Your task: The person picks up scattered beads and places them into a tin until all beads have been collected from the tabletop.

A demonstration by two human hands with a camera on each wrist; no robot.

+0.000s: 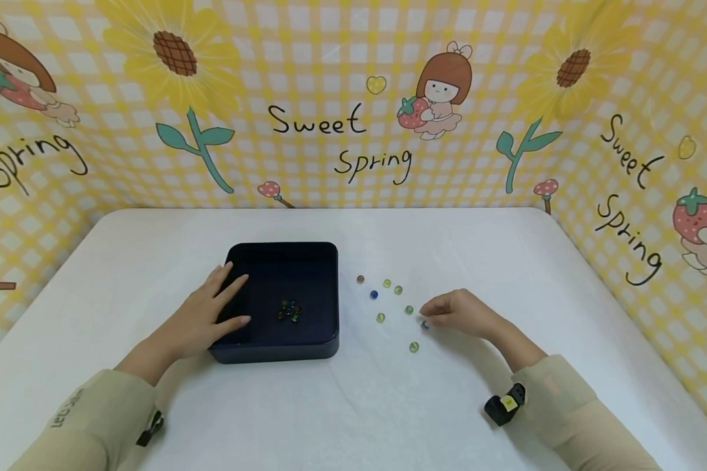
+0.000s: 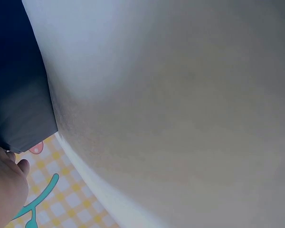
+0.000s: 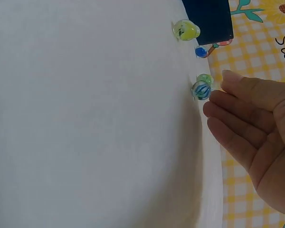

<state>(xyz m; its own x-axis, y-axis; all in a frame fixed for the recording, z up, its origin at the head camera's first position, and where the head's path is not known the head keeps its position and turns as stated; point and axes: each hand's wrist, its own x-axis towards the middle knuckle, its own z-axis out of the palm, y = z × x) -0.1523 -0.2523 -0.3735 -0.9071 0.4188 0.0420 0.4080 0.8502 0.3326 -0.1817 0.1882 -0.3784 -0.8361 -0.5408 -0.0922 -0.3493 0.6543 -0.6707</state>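
A dark navy square tray [image 1: 283, 352] stands left of the middle of the table, with a small cluster of glass marbles [image 1: 290, 311] on its floor. Across its left rim rests my left hand [image 1: 203, 317], fingers spread, thumb and forefinger reaching over the inside. My right hand [image 1: 462, 314] is low over the table, right of the tray. Its fingertips are right at a blue-striped marble [image 3: 201, 90], with thumb and fingers apart in the right wrist view. Close by lies a green marble [image 1: 409, 310]. In the left wrist view, only part of the left hand [image 2: 7, 187] shows beside the tray.
More loose marbles lie between tray and right hand: a brown one [image 1: 361, 279], a dark blue one [image 1: 374, 295] and several yellow-green ones, one [image 1: 414, 347] nearer the front. The white table [image 1: 353, 418] meets a yellow checked cloth backdrop [image 1: 306, 176] behind and at both sides.
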